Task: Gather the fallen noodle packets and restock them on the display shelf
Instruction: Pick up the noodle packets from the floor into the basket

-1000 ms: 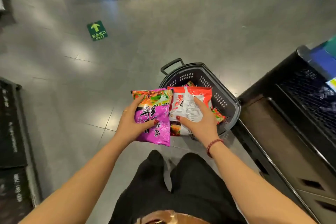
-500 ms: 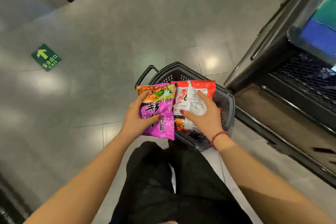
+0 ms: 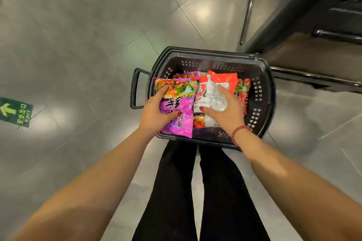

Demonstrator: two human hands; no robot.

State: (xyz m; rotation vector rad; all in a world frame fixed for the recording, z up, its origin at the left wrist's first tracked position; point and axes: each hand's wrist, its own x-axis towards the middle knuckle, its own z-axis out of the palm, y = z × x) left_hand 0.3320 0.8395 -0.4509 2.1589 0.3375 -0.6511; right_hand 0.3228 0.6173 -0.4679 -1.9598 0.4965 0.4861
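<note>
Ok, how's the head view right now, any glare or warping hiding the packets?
Head view: soft glare patches on the floor tiles; wide-angle warping bends the shelf rail; the purple noodle packet and red-white noodle packet are sharp, print legible.

Black trousers (image 3: 197, 191), red bead bracelet (image 3: 238, 133)

My left hand (image 3: 154, 111) grips the purple packet (image 3: 176, 109) and covers its left side; only my thumb and 1 finger show, and the others are out of sight. My right hand (image 3: 225, 109) hides the right side of the red-and-white packet (image 3: 213, 96) the same way, and that packet's small print is too fine to read. Under these 2 lie other packets (image 3: 242, 88) in the basket (image 3: 262, 76), mostly covered, so I cannot count them. The green floor sign (image 3: 15, 112) is cut off by the left edge. The dark shelf unit (image 3: 313, 6) is blurred and cut off at the top and right. My forearms (image 3: 98, 182) run off the bottom.
</note>
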